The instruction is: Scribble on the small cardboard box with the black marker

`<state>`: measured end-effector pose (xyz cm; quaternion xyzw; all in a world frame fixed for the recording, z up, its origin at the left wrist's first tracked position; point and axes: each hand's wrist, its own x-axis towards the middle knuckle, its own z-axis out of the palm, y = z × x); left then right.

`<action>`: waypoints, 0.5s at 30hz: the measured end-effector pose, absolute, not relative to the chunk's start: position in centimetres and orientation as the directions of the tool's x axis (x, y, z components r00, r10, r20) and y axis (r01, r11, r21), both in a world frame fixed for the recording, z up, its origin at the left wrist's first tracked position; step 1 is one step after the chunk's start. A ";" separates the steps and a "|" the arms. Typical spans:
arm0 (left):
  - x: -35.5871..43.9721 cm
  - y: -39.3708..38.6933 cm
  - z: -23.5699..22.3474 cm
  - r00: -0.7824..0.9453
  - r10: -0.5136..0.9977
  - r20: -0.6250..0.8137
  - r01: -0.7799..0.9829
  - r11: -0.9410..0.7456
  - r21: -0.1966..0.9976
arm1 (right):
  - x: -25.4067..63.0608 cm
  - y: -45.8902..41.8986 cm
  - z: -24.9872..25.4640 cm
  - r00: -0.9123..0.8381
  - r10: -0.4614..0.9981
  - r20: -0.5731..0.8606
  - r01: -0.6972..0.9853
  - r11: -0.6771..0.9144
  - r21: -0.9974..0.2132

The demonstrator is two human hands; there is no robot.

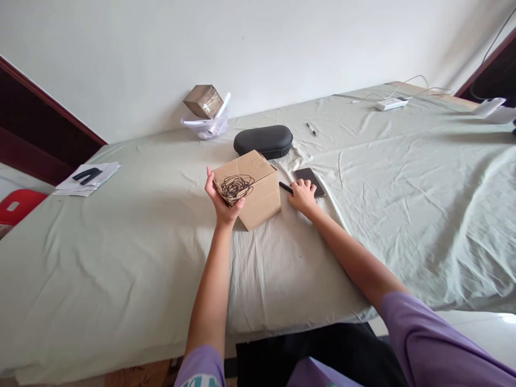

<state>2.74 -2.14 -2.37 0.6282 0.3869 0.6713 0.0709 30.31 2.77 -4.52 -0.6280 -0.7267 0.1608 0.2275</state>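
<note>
A brown cardboard box [261, 200] sits tilted on the cloth, a tangle of black scribbled lines [237, 186] on its top near the left corner. My left hand [224, 204] grips that corner, thumb on the near side and fingers round the far side. To the box's right, my right hand [303, 196] is closed, with a black pen [285, 187] sticking out leftward from beneath its fingers. Those fingers lie over the near left part of a dark notebook [315, 180]; how they hold the pen is partly hidden.
Behind the box lies a black hard case [263, 141]. A clear plastic bowl [205, 129] with a small taped box [203, 101] stands by the wall. Papers [97, 180] with a black stapler [87, 175] lie left, a small pen [311, 129] and power strip [392, 104] right.
</note>
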 end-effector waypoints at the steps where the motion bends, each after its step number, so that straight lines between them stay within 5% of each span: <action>1: 2.8 -2.0 -2.7 -0.204 0.604 0.771 0.355 -0.688 0.633 | 30.1 2.7 -4.9 -0.109 0.987 0.117 0.850 0.153 -0.503; 9: 3.6 -1.8 -6.7 -0.073 0.900 0.429 0.022 -0.429 0.903 | 30.7 3.2 -3.5 -0.125 0.982 0.143 0.814 0.184 -0.551; 15: 5.2 -1.9 -9.8 0.013 0.965 0.262 0.044 -0.262 0.964 | 31.5 3.6 -3.1 -0.106 0.980 0.170 0.828 0.182 -0.531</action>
